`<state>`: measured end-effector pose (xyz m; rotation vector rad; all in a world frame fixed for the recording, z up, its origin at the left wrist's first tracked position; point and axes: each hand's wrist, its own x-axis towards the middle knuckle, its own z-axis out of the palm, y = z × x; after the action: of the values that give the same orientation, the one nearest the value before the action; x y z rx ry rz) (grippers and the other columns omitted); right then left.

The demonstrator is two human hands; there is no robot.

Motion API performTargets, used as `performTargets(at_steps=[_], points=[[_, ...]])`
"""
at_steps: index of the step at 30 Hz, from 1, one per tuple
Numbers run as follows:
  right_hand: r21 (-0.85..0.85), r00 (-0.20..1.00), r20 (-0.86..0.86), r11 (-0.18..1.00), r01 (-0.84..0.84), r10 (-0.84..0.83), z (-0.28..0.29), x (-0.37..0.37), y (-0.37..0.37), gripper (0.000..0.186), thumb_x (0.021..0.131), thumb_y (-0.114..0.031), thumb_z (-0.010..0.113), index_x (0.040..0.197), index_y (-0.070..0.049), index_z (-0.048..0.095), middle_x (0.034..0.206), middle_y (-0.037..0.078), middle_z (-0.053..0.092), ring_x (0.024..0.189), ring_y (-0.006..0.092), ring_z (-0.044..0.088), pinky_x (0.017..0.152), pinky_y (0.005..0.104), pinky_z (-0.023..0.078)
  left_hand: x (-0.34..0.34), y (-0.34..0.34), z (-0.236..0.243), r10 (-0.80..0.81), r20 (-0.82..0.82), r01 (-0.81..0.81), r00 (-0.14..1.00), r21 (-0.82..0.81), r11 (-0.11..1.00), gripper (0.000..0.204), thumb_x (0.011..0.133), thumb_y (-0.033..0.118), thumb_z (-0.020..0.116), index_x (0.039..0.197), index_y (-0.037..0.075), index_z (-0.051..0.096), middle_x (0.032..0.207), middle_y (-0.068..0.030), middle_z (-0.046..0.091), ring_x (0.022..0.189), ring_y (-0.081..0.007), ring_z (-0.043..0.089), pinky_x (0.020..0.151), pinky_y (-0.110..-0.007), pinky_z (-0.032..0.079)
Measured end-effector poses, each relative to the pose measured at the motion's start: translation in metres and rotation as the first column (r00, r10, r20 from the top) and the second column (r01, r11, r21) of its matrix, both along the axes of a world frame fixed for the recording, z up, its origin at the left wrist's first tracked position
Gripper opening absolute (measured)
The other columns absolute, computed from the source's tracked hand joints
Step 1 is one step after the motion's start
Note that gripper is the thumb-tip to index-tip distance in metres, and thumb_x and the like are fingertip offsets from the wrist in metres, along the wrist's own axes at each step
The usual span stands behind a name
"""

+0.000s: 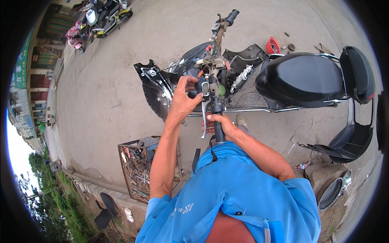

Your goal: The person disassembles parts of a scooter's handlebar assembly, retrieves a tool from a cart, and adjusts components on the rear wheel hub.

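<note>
A partly dismantled scooter stands before me, its handlebar (219, 42) bare of covers. My left hand (185, 99) is beside the small rectangular brake fluid reservoir (206, 89), thumb and fingers curved apart; nothing shows between them. Around the near black handlebar grip (219, 131) wraps my right hand (225, 124), thumb over the top and fingertips showing underneath, close to the silver brake lever (204, 117). Loose wires and connectors (208, 62) crowd the handlebar's middle. A round green thing (221, 90) sits just right of the reservoir.
The black seat (302, 79) extends to the right. Removed black panels (156, 91) flank the front. A metal-framed box of tools (135, 172) stands at lower left. A red bowl (273, 45) lies beyond the seat. Parked scooters (103, 18) stand far left; a basin (330, 193) is at lower right.
</note>
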<state>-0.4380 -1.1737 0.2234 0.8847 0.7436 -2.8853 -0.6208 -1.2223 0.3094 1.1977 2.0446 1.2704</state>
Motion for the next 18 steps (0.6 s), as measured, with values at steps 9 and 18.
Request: performTargets(at_steps=[9, 18], points=[[0.012, 1.000, -0.002, 1.000, 0.018, -0.018, 0.000, 0.000, 0.000, 0.030, 0.089, -0.025, 0.067, 0.110, -0.005, 0.058, 0.098, 0.014, 0.067, 0.089, 0.0253, 0.068, 0.082, 0.0430, 0.057, 0.007, 0.015, 0.007, -0.154, -0.255, 0.126, 0.955, -0.123, 0.984, 0.045, 0.072, 0.000, 0.075, 0.115, 0.001, 0.058, 0.115, -0.0170, 0.061, 0.116, -0.0346, 0.058, 0.102, -0.042, 0.046], [-0.025, 0.997, -0.071, 1.000, -0.011, 0.010, -0.007, 0.002, 0.002, 0.041, 0.093, -0.032, 0.066, 0.123, -0.005, 0.058, 0.113, 0.017, 0.070, 0.103, 0.0273, 0.069, 0.090, 0.0394, 0.055, 0.004, 0.015, 0.005, -0.203, -0.301, 0.153, 0.932, -0.179, 0.972, 0.045, 0.073, -0.002, 0.076, 0.116, 0.002, 0.061, 0.113, -0.0121, 0.062, 0.111, -0.0299, 0.059, 0.097, -0.039, 0.049]])
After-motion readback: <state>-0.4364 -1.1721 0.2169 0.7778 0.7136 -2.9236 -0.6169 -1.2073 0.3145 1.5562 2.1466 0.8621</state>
